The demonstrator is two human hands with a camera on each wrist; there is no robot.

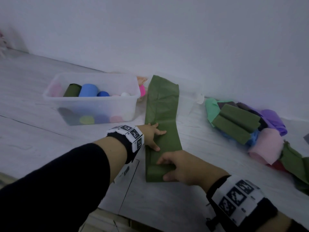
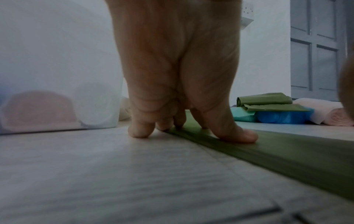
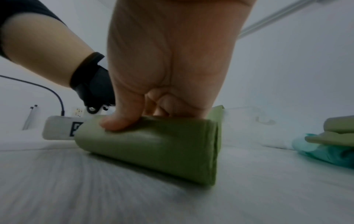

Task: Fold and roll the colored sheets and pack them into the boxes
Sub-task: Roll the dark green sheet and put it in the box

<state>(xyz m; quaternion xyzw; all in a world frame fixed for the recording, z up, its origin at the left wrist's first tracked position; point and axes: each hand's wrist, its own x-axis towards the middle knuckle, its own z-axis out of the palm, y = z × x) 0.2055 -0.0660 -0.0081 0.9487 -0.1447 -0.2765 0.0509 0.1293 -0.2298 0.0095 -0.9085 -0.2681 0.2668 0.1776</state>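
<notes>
From the head view, the olive green sheet (image 1: 163, 124), folded into a long strip, lies on the pale floor (image 1: 50, 131) with its long axis running away from the person toward the wall, its near end rolled up, just right of the clear plastic box (image 1: 93, 97) of rolls; the right hand (image 1: 182, 168) curls its grip over that rolled end while the left hand (image 1: 153, 134) lies flat across the strip's left edge. The left wrist view shows the left fingers (image 2: 237, 134) straight, tips pressing sheet (image 2: 287, 159) and floor. The right wrist view shows the right hand (image 3: 168, 68) curled, gripping the roll (image 3: 153, 148), whose axis lies crosswise.
</notes>
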